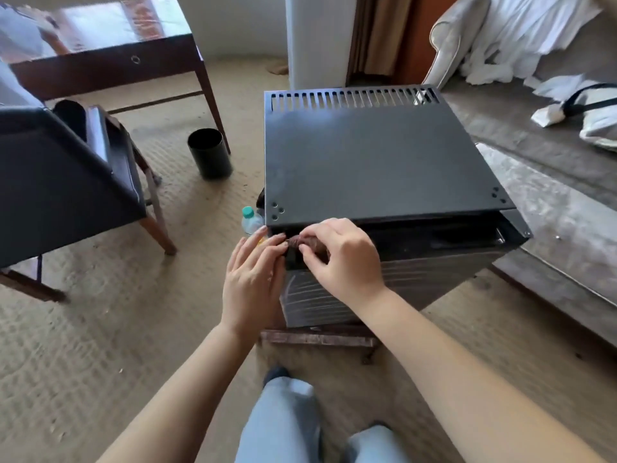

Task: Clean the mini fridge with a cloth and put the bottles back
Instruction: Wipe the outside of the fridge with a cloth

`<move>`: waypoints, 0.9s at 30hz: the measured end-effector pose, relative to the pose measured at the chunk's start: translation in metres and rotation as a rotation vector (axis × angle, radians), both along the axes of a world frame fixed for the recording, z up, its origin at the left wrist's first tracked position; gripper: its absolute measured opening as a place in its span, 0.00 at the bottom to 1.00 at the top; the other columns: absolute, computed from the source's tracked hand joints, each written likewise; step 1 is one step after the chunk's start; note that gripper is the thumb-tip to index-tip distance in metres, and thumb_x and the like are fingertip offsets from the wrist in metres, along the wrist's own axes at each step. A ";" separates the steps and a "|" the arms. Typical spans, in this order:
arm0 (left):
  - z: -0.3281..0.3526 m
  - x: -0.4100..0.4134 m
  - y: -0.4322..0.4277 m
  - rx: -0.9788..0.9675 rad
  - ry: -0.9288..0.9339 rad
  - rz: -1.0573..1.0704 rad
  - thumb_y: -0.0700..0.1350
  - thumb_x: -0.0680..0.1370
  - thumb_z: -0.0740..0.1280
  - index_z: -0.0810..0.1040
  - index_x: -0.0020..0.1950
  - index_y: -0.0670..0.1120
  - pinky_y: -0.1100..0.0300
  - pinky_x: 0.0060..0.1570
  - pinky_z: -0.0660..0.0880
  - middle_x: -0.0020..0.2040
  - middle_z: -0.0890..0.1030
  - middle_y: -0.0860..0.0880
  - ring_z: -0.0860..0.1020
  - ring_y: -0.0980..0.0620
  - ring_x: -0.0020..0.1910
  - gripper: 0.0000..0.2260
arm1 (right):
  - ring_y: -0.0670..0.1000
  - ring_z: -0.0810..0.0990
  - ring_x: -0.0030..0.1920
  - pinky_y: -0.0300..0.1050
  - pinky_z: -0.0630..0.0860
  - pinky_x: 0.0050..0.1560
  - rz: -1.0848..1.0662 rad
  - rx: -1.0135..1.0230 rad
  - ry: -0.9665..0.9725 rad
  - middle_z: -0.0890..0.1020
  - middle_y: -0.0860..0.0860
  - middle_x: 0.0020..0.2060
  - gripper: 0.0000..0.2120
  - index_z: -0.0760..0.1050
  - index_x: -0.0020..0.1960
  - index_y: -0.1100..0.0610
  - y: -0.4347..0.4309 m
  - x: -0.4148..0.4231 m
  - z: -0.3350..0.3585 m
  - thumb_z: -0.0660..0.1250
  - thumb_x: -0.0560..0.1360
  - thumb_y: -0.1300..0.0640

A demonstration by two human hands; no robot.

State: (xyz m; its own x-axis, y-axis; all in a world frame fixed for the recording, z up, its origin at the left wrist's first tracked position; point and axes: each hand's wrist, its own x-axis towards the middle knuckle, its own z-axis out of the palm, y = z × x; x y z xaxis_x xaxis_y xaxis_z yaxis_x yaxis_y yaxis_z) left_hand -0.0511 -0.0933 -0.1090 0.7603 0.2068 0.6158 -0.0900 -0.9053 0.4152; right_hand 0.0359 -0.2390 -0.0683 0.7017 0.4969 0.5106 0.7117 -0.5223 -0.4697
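Right hand (340,259) pinches the bunched brown cloth (309,243) on the fridge (377,162) front top edge. Left hand (253,275), fingers straight, touches the fridge corner beside it. Bottle (251,222) stands at the fridge's 9 o'clock, label unreadable.

Single view, head-worn, wide-angle.
Position: above and just in front of the black metal box-shaped mini fridge (377,162), close.
Facing: forward and steeply down, centred near the crumpled brown cloth (309,243) at the fridge's front top edge.
Bottom edge: pale-blue trouser knees (283,419).
Upper corners: dark wooden desk (110,70) on the left, grey sofa (517,128) on the right.
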 end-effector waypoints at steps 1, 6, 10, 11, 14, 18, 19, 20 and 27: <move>0.000 -0.001 0.000 0.011 -0.011 0.003 0.42 0.80 0.62 0.81 0.52 0.41 0.41 0.61 0.71 0.57 0.82 0.47 0.74 0.45 0.65 0.09 | 0.51 0.79 0.44 0.46 0.77 0.46 0.002 0.010 -0.005 0.82 0.48 0.40 0.06 0.81 0.47 0.53 0.000 -0.001 0.000 0.70 0.70 0.54; 0.000 -0.003 0.001 0.049 -0.022 0.011 0.45 0.81 0.60 0.81 0.54 0.41 0.44 0.60 0.73 0.57 0.82 0.47 0.75 0.45 0.63 0.12 | 0.53 0.79 0.44 0.48 0.77 0.46 -0.007 0.039 -0.011 0.82 0.49 0.39 0.06 0.81 0.46 0.53 0.002 -0.007 -0.001 0.69 0.70 0.53; -0.005 -0.001 0.006 0.052 -0.045 -0.018 0.48 0.82 0.58 0.81 0.54 0.41 0.47 0.60 0.73 0.55 0.83 0.48 0.76 0.45 0.62 0.15 | 0.52 0.78 0.44 0.44 0.75 0.43 -0.019 0.020 -0.063 0.81 0.49 0.38 0.06 0.81 0.46 0.52 0.003 -0.007 -0.002 0.69 0.71 0.52; -0.006 0.000 0.007 0.062 -0.057 -0.026 0.48 0.82 0.59 0.81 0.54 0.41 0.47 0.61 0.73 0.55 0.83 0.48 0.76 0.45 0.62 0.15 | 0.52 0.78 0.44 0.43 0.73 0.43 -0.013 0.007 -0.086 0.81 0.49 0.39 0.06 0.81 0.46 0.52 0.002 -0.005 -0.004 0.69 0.72 0.52; -0.008 0.000 0.009 0.088 -0.114 -0.044 0.46 0.81 0.59 0.81 0.55 0.41 0.53 0.61 0.73 0.53 0.83 0.47 0.77 0.46 0.59 0.14 | 0.52 0.78 0.48 0.43 0.72 0.46 0.029 -0.001 -0.176 0.82 0.51 0.43 0.09 0.81 0.51 0.54 -0.001 -0.003 -0.011 0.67 0.75 0.51; -0.003 -0.004 0.012 0.008 -0.064 -0.119 0.47 0.79 0.60 0.81 0.57 0.43 0.59 0.55 0.71 0.55 0.83 0.46 0.79 0.46 0.55 0.14 | 0.56 0.75 0.57 0.43 0.68 0.60 0.047 0.148 -0.369 0.79 0.56 0.54 0.14 0.77 0.60 0.60 -0.011 -0.020 -0.030 0.63 0.76 0.57; 0.000 -0.006 0.014 -0.002 -0.030 -0.140 0.46 0.79 0.61 0.81 0.58 0.43 0.60 0.55 0.71 0.56 0.83 0.46 0.79 0.46 0.55 0.13 | 0.56 0.74 0.58 0.42 0.67 0.61 0.035 0.197 -0.421 0.79 0.57 0.55 0.14 0.76 0.61 0.61 -0.013 -0.030 -0.037 0.64 0.77 0.59; 0.005 -0.007 0.016 0.000 0.011 -0.153 0.45 0.79 0.61 0.80 0.59 0.44 0.62 0.55 0.70 0.57 0.82 0.47 0.79 0.48 0.56 0.13 | 0.56 0.73 0.59 0.43 0.67 0.64 0.022 0.236 -0.462 0.78 0.58 0.56 0.15 0.75 0.62 0.62 -0.013 -0.040 -0.046 0.64 0.77 0.59; 0.022 -0.005 0.031 0.105 0.054 -0.217 0.38 0.77 0.66 0.84 0.54 0.44 0.57 0.56 0.71 0.54 0.80 0.45 0.78 0.44 0.53 0.09 | 0.56 0.70 0.60 0.37 0.62 0.69 0.045 0.196 -0.581 0.77 0.62 0.56 0.10 0.75 0.56 0.65 0.021 -0.053 -0.088 0.65 0.76 0.63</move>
